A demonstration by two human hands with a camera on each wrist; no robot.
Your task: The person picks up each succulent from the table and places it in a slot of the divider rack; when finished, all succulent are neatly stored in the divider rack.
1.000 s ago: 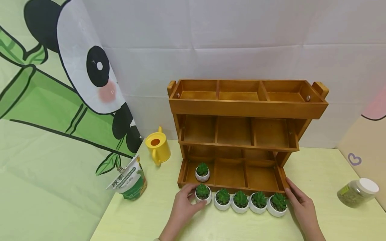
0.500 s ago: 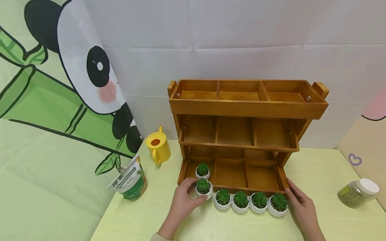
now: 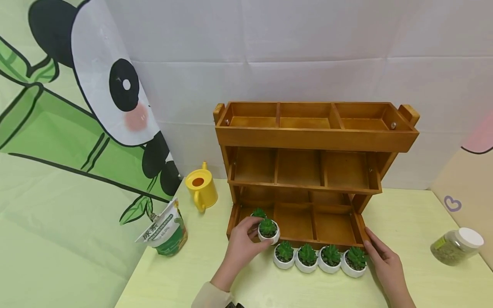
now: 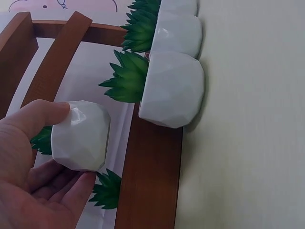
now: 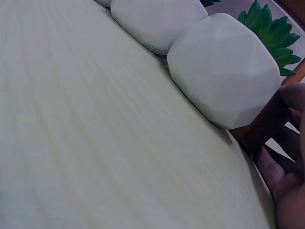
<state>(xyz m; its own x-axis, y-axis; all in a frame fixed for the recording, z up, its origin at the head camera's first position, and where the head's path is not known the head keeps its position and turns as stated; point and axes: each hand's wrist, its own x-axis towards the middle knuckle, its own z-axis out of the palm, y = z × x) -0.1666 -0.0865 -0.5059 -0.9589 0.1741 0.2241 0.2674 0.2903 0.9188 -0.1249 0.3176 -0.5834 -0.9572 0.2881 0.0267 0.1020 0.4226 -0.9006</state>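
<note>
**At the front-left corner of the bottom tray (image 3: 333,223), a potted succulent (image 3: 268,231) pinched in the left hand (image 3: 243,244)**

Head view: held plant overlaps the front edge of the tray's left compartment; a second succulent (image 3: 259,212) sits in that compartment, mostly hidden behind it. How far the held pot reaches over the tray, cannot tell.

Left wrist view adds the grip: thumb on one side of the faceted white wall, fingertips on the other. It also shows the pot off the worktop (image 3: 173,282), higher than its neighbours.

Orientation: leaves up, pot about upright; squat, about as wide as tall, so no clear long axis. A row of four pots (image 3: 308,256) stands on the worktop along the tray's front edge, leaves up. Right wrist view: the two nearest pots meet wall to wall.

Right hand (image 3: 387,265): rests against the tray's right end, fingers extended. Right wrist view shows what the head view hides: thumb at the front corner, gaps between the digits.

Containers: the wooden shelf (image 3: 317,139) has three tiers, three compartments each. Yellow watering can (image 3: 206,194) near the worktop's back-left corner, spout to the back, handle to the front. Pouch (image 3: 169,237) by the left edge, contents hidden. Clear jar (image 3: 450,249) near the right edge, white lid on, greenish bits inside.
</note>
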